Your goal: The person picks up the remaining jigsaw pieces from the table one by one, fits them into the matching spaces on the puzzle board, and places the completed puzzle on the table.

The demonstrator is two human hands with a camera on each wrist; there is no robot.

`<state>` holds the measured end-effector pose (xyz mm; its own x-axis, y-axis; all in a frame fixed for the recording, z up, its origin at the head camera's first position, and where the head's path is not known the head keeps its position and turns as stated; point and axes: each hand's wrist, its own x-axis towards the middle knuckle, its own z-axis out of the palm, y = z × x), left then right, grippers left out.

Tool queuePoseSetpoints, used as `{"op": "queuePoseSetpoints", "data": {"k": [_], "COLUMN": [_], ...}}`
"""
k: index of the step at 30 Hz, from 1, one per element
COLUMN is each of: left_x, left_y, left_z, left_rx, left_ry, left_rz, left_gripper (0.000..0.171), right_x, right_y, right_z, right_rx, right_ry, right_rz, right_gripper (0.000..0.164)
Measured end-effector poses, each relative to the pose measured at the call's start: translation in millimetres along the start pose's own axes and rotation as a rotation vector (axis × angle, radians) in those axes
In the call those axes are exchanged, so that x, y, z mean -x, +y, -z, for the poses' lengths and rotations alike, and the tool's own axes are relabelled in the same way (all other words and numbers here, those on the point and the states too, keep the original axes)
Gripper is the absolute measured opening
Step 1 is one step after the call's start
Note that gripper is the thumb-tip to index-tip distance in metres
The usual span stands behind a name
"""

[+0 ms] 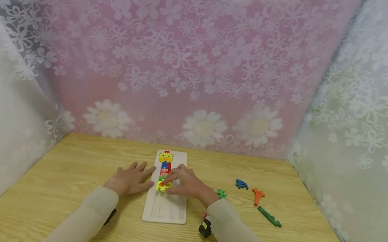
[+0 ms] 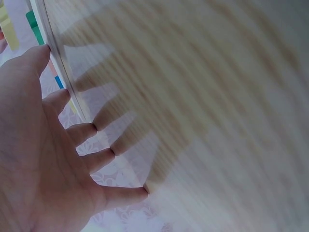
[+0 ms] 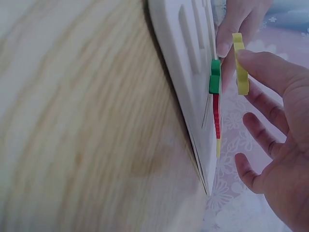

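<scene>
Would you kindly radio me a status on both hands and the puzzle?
Right hand pinching yellow piece above board. Left hand spread at board's left edge. Lower recess bare; nothing visibly in the way.

On the tabletop (image 1: 120,230) lies a board (image 1: 180,159), an animal-head piece (image 1: 166,157) at its far end, joined pieces (image 1: 164,166) before it. The left hand (image 1: 131,179) is at the board's left edge; the right hand (image 1: 187,183) holds another piece (image 3: 242,81) above the board. Loose pieces (image 1: 258,195) lie to the right; a curtain (image 1: 195,55) hangs behind.
</scene>
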<state>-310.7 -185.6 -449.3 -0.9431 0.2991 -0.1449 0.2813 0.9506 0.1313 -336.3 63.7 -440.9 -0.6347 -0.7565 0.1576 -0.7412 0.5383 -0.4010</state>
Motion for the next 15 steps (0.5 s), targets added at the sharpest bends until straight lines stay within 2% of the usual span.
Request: {"op": "queuePoseSetpoints", "data": {"k": [5, 15], "left_x": [-1.8, -0.7], "left_y": [3.3, -0.1], "left_z": [4.7, 1.1], "left_rx": [-0.005, -0.005], "left_ry": [0.005, -0.004], "left_rz": [-0.011, 0.016], "left_gripper": [0.068, 0.068], "right_x": [-0.4, -1.0], "right_y": [-3.6, -7.2], "right_z": [1.4, -0.7], "right_rx": [-0.009, -0.025], "right_ry": [0.007, -0.002], "right_rz": [-0.019, -0.019], "right_gripper": [0.021, 0.021]}}
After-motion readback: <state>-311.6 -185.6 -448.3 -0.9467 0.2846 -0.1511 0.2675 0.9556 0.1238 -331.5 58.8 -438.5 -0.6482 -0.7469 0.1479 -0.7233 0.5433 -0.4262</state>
